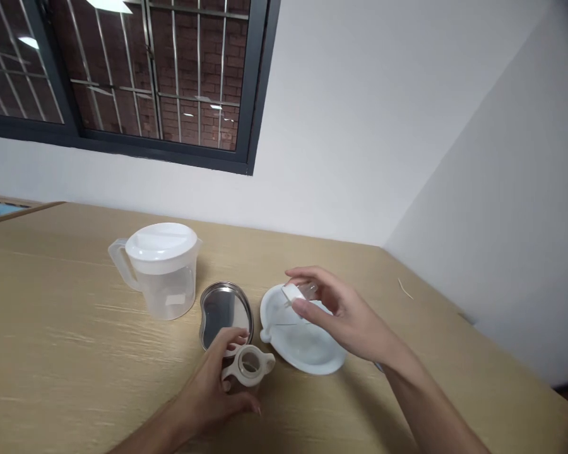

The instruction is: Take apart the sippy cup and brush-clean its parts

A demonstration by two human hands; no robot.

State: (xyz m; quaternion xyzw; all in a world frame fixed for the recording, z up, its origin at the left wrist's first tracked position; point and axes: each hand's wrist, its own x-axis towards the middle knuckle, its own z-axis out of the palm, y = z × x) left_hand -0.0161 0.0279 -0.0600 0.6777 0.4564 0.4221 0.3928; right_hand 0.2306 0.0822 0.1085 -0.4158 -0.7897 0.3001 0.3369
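The relation that counts is between the small white piece point(292, 294) and the two-handled cup point(250, 379): the piece is in the air, up and to the right of the cup's round mouth and farther from the person, the two well apart. The right hand point(348, 315) pinches the piece between thumb and fingers, nearly closed, above the pale dish point(307, 356); its clear tip point(309, 289) points away from the cup – off to the right – so its long axis runs roughly sideways. The left hand point(208, 384) is the nearer one to the cup, curved half open around it, thumb along the near side and fingers by the left handle, with the mouth facing up; how firm that hold is, I cannot tell. Beyond the left hand lies the metal tray point(227, 315), just left of the dish, with the lidded jug point(170, 290) farther left.
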